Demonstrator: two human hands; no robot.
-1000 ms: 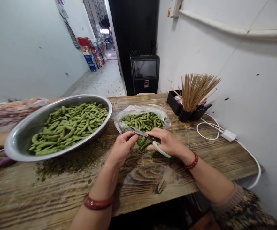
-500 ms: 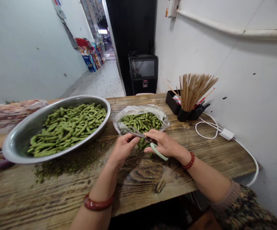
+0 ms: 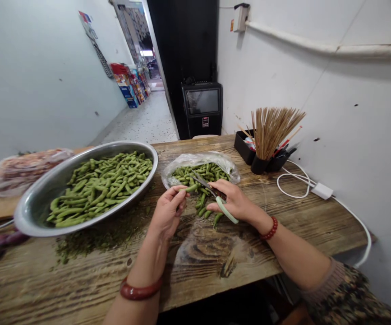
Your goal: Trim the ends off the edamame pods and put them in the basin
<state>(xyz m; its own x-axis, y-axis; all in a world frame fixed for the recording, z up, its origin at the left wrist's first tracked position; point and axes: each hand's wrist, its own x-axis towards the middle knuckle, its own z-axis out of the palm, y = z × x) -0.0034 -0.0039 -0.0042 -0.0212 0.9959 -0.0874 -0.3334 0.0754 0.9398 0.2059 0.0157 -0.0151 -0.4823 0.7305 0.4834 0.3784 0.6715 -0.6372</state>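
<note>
- Left hand [image 3: 168,210], one: thumb and fingers pinched together on one green pod [image 3: 191,188], held above the table [image 3: 141,271], near the bag's front edge.
- Right hand [image 3: 231,201], one: fingers curled round one pair of scissors [image 3: 224,210], pale green handle, blades aimed at the bag and close to the pod.
- Clear plastic bag [image 3: 212,157], one, mouth open, with more pods than I can count from here.
- Loose pods [image 3: 202,205], several, in front of the bag; the right hand covers some.
- Metal basin [image 3: 22,221], one, left of the hands, heaped with pods beyond counting.
- Green scraps [image 3: 94,243], one scatter, partly under the basin's rim.
- Bracelets, two: a red-brown bangle [image 3: 141,290] on the left arm, a beaded band [image 3: 271,229] on the right wrist.
- Thin sticks [image 3: 274,131], one thick bundle, in a black cup [image 3: 259,166]; lower ends hidden.
- Wrapped bundle [image 3: 26,171], one, at far left; contents hard to make out.
- Purple items [image 3: 7,241], number unclear, partly behind the basin.
</note>
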